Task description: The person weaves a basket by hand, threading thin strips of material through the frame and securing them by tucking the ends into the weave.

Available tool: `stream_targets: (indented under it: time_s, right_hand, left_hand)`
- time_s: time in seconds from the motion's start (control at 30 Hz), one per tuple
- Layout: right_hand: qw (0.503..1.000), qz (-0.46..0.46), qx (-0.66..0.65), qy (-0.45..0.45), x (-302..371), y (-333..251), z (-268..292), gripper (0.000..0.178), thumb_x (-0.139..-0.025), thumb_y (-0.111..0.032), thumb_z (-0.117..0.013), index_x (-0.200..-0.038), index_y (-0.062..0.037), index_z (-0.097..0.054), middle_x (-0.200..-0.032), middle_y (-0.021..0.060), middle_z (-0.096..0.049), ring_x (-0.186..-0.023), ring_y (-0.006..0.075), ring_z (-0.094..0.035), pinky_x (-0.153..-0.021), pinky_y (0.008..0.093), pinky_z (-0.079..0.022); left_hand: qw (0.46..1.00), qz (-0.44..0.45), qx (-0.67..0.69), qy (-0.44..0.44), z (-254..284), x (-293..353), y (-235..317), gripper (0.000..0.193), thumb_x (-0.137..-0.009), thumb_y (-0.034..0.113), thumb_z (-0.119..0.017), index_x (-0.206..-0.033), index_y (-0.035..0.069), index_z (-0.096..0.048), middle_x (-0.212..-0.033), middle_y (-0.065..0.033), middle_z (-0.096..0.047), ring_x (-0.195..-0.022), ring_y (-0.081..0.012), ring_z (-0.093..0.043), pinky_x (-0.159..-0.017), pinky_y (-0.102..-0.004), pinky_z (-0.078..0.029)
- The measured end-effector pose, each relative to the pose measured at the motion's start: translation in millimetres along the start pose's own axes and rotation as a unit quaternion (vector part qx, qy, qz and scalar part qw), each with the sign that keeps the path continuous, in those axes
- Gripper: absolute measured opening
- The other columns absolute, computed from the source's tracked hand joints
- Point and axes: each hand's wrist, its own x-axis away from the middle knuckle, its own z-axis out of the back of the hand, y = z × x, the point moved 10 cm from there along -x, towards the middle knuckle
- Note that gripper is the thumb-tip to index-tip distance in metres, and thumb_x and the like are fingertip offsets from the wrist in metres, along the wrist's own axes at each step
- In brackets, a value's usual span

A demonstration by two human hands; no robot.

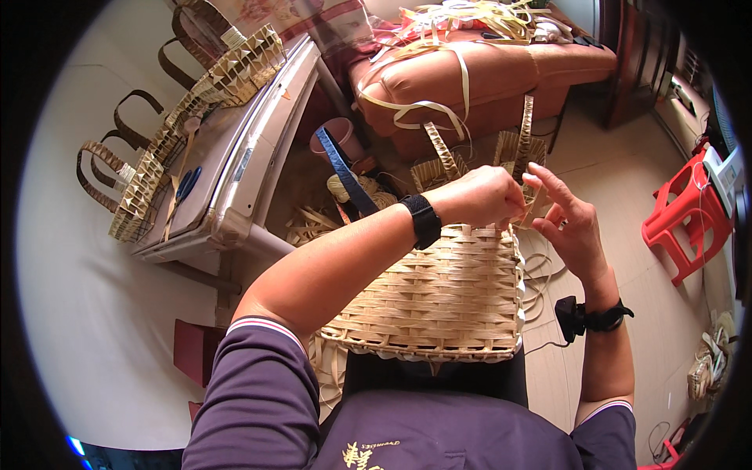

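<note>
A tan woven basket (439,294) rests on my lap, its woven side facing up and its near edge toward my body. Over its far right corner, my left hand (492,196) is closed with fingertips pinched on a thin tan strip (533,208). Close beside it, my right hand (576,227) has its index finger and thumb apart around that strip, and whether they touch it is hard to make out. The wrists wear dark bands, the right one with a small black device (570,319).
Finished-looking baskets with handles (137,196) and blue scissors (186,185) lie on a table (235,188) at left. Loose strips cover a brown sofa (486,78). Beyond the lap basket stand a pink bucket (339,135) and small handled baskets (523,147). A red stool (689,211) stands right.
</note>
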Motion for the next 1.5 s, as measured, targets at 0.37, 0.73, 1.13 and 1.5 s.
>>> stream_targets:
  time_s: [0.37, 0.73, 1.13, 1.5]
  right_hand:
    - [1.0, -0.015, 0.015, -0.018, -8.5, -7.5, 11.3, 0.038, -0.089, 0.011, -0.059, -0.122, -0.0035, -0.072, -0.104, 0.0156, -0.077, -0.088, 0.0212, -0.075, -0.08, 0.0309, -0.059]
    - [0.997, -0.079, -0.014, 0.003, -10.1, 44.4, 23.1, 0.024, -0.092, 0.006, -0.065, -0.112, -0.0035, -0.072, -0.073, 0.0028, -0.064, -0.068, 0.0086, -0.057, -0.064, 0.0248, -0.05]
    - [0.956, -0.224, -0.184, 0.051, 7.7, 157.8, 8.6, 0.009, -0.097, -0.005, -0.067, -0.091, -0.0015, -0.072, -0.068, -0.0059, -0.058, -0.058, 0.0027, -0.046, -0.052, 0.0215, -0.036]
    - [0.947, -0.269, -0.154, 0.085, 5.3, 223.8, 8.8, 0.009, -0.096, -0.007, -0.069, -0.09, -0.0012, -0.072, -0.066, -0.0051, -0.059, -0.054, 0.0025, -0.047, -0.048, 0.0213, -0.036]
  left_hand:
    - [0.993, 0.003, 0.081, 0.085, 32.5, -10.4, 0.9, 0.026, -0.09, 0.017, -0.076, -0.111, 0.003, -0.076, -0.093, -0.0101, -0.077, -0.085, -0.0151, -0.068, -0.084, -0.0329, -0.055]
    - [0.99, -0.044, -0.049, 0.124, 33.9, -22.2, 13.5, 0.015, -0.088, 0.017, -0.076, -0.08, 0.003, -0.074, -0.074, -0.0123, -0.073, -0.069, -0.0282, -0.071, -0.068, -0.0378, -0.056]
    - [0.991, -0.036, 0.036, -0.125, 5.9, -26.5, 6.5, 0.017, -0.086, 0.015, -0.074, -0.1, 0.006, -0.079, -0.085, -0.0029, -0.075, -0.076, -0.0099, -0.065, -0.072, -0.0315, -0.053]
    - [0.991, -0.072, 0.006, -0.114, 2.6, -23.2, 12.7, 0.02, -0.085, 0.021, -0.081, -0.1, 0.008, -0.081, -0.083, -0.006, -0.077, -0.076, -0.0147, -0.072, -0.072, -0.0317, -0.056]
